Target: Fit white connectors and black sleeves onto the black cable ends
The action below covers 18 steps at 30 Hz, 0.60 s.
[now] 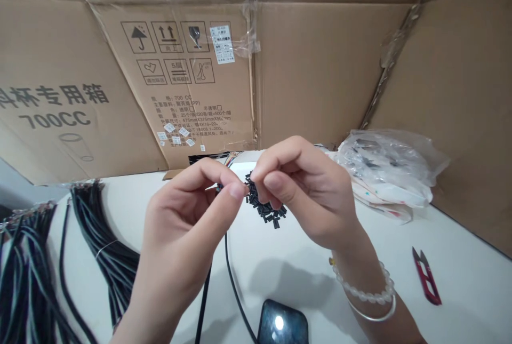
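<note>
My left hand (pixel 184 221) is closed in a pinch, thumb against forefinger. Thin coloured wires (pixel 219 188) show within its grip, at the end of a black cable (pixel 230 269) that hangs down behind the hand. Close by on the right, my right hand (pixel 310 192) is also pinched, its fingertips almost meeting those of the left. Whatever it holds, if anything, is too small or hidden to name. Behind and below the fingertips lies a heap of short black tube-like pieces (pixel 266 210) on the white table (pixel 320 290).
Bundles of black cables (pixel 102 242) lie at the left. A dark phone (pixel 283 322) rests at the front edge of view. Red thread snips (pixel 426 276) lie on the right, with a clear plastic bag (pixel 388 157) farther back. Cardboard (pixel 312 66) walls the table's back and right.
</note>
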Tool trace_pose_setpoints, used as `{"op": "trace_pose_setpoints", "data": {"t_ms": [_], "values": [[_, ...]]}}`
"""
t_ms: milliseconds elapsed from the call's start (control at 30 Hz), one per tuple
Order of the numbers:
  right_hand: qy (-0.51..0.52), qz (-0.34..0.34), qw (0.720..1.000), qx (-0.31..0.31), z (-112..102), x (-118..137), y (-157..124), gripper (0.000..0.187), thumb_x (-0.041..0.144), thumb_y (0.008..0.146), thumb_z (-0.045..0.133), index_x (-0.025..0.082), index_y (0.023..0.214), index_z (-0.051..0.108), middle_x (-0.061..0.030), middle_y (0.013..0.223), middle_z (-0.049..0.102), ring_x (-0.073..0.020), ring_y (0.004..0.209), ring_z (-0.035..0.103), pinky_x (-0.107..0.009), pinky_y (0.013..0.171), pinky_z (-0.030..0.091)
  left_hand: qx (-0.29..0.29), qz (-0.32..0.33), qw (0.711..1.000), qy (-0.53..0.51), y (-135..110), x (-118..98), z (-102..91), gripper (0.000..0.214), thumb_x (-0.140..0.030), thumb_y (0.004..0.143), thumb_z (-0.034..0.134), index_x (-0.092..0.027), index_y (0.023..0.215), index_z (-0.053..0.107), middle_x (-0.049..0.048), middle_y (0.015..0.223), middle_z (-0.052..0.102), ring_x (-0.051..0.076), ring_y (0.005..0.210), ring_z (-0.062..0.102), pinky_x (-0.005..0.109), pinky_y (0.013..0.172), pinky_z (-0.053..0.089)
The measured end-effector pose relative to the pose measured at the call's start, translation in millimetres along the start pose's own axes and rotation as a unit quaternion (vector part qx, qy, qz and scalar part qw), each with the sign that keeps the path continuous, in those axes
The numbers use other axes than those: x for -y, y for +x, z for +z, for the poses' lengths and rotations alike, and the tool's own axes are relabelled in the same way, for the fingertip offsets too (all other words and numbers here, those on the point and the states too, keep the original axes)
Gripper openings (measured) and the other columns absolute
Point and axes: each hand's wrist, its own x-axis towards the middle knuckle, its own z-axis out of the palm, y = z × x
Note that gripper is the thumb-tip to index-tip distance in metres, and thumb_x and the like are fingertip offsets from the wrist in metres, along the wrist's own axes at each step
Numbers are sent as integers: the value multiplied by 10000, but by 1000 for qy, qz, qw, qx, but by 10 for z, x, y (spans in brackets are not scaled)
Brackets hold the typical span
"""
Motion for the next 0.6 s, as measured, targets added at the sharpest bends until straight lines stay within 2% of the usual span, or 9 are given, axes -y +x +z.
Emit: {"op": "trace_pose_setpoints", "data": {"t_ms": [100,200,333,400,500,600], "values": [[98,40,994,-20,5,12,17,104,256,979,542,207,933,621,12,722,577,-83,646,570,-204,556,478,-43,15,999,22,-12,-18,1,207,-303,856,681,-197,695,606,-50,519,380,55,468,311,204,399,235],[192,78,978,-16,40,4,26,145,244,1002,490,186,945,610,10,718,588,-69,614,546,-183,545,465,-62,47,996,46,-36,-37,36,175,-263,851,676,-200,701,612,-48,541,427,56,473,344,197,391,239],[266,111,957,-28,183,-3,1,55,201,1005,478,200,1045,516,27,752,605,-45,614,539,-168,603,472,-147,79,980,105,-84,-42,148,135,-166,845,647,-214,723,614,-59,573,501,55,495,412,196,425,301],[281,109,952,-50,280,14,-25,72,206,1003,489,219,1063,452,43,738,598,-45,609,540,-174,608,470,-166,137,965,148,-91,-31,186,149,-125,839,633,-213,724,598,-70,586,544,49,496,464,186,432,349],[284,121,948,-70,396,63,-63,79,233,1007,493,223,1033,419,59,691,555,-50,596,535,-195,600,452,-162,239,938,194,-78,-5,184,152,-91,813,642,-212,740,588,-84,587,559,49,469,496,186,389,388],[292,143,943,-71,449,105,-81,70,233,1001,505,214,994,438,62,666,526,-54,591,529,-215,608,461,-180,265,919,231,-69,12,144,144,-101,797,658,-207,734,584,-80,603,555,60,445,489,227,352,387]]}}
